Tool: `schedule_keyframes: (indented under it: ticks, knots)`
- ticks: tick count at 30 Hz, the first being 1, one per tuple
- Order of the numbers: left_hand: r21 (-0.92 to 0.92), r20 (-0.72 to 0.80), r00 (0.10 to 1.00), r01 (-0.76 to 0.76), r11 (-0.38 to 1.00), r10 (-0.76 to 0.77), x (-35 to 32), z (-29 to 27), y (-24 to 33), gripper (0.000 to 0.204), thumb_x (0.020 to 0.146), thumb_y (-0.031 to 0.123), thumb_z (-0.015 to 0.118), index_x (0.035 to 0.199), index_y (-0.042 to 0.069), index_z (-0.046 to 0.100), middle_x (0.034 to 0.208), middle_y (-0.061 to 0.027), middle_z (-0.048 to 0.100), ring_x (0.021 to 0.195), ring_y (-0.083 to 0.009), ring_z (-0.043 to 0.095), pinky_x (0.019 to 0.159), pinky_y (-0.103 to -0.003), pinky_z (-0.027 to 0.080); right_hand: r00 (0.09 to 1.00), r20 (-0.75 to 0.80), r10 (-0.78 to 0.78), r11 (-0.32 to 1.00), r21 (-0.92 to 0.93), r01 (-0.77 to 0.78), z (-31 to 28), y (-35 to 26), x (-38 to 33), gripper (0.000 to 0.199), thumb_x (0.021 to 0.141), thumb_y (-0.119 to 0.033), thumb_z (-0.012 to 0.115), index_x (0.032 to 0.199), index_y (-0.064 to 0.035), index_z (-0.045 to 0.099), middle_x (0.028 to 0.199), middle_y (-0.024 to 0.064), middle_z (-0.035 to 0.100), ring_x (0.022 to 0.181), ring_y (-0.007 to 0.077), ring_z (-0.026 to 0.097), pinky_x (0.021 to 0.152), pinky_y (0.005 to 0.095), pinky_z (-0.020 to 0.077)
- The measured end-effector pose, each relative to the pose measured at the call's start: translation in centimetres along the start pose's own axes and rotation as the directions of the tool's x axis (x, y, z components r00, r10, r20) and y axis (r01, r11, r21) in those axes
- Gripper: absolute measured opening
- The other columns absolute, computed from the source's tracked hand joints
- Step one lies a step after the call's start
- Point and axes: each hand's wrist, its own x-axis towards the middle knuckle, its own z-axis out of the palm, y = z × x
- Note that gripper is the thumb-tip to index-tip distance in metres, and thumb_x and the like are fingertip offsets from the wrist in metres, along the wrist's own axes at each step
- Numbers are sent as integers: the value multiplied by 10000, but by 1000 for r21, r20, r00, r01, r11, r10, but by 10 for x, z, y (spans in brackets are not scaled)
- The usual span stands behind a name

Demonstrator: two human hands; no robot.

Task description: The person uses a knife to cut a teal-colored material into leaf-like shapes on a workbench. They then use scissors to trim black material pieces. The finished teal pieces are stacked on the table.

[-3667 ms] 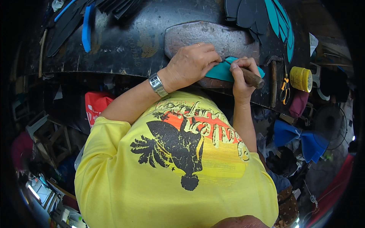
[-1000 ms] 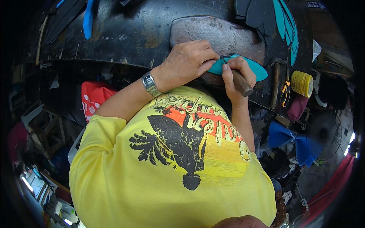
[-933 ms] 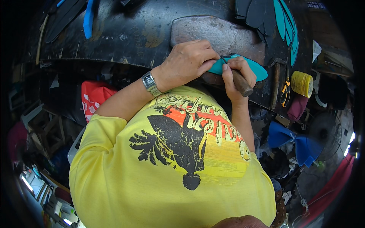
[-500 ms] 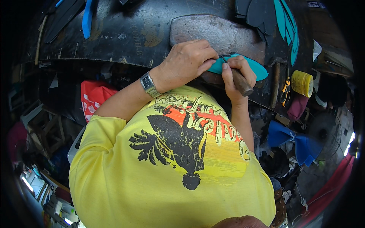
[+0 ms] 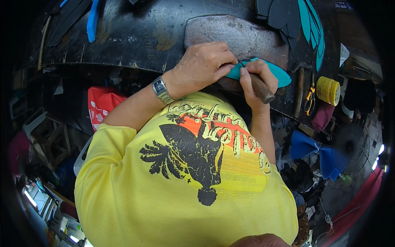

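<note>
My right hand [image 5: 262,77] is wrapped round the wooden handle of an awl-like tool [image 5: 262,91]. Its thin dark shaft points up and left, toward my left fingertips. Below the shaft, a teal foam sole [image 5: 279,74] lies across the near edge of a worn grey-brown slab [image 5: 234,35], partly covered by both hands. My left hand [image 5: 207,64], with a watch at the wrist, is closed in a pinch at the sole's left end, close to the tool's tip. What sits between those fingertips is hidden.
On the dark worktop [image 5: 123,45] lie black foam cutouts [image 5: 282,16], teal cutouts [image 5: 311,24] and a blue strip [image 5: 93,24]. A hammer [image 5: 299,90], yellow-handled scissors [image 5: 309,99] and a yellow tub [image 5: 328,90] are at the right edge. A red bag [image 5: 105,105] is below the left edge.
Both hands stay almost in place. The tool's shaft has shifted slightly at its tip, and the small dark strip beside it shows less than before.
</note>
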Motion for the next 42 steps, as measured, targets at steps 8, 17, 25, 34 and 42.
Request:
schedule_keyframes:
  ticks: [8,17,25,34,42]
  knots:
    - [-3,3,1000,4,1000,-4,-1,0,0,139,847,113,737,979,68,727,914,-68,670,826,-261,679,720,-350,550,1000,-9,7,999,49,-6,0,0,-1,154,773,50,729,807,1,586,750,98,629,639,200,595,618,287,479]
    - [-8,-4,1000,13,1000,-13,-1,1,1,121,856,144,727,948,65,717,893,-76,657,828,-265,674,727,-368,547,1000,-5,-8,1000,20,9,-1,-1,0,156,766,50,726,806,-2,584,739,97,630,624,199,601,618,291,486]
    - [-3,-8,1000,16,1000,-16,-1,2,2,127,860,157,723,938,58,708,890,-85,651,831,-274,669,737,-381,543,1000,0,11,1000,1,-11,0,0,0,160,762,46,728,800,-18,586,730,93,631,621,210,605,612,295,487]
    - [56,13,997,81,995,-82,-5,-6,12,164,863,125,738,1011,60,711,913,-95,671,809,-291,684,700,-370,548,1000,-9,23,1000,-3,-23,2,0,-1,162,772,36,726,798,-22,577,731,96,632,616,216,601,610,299,489]
    - [56,24,999,33,998,-35,-7,-8,8,166,854,118,743,1014,78,724,912,-80,676,794,-275,691,680,-357,553,999,-28,20,999,30,-19,3,3,-2,145,783,39,725,811,-11,592,744,96,638,625,205,601,619,297,493]
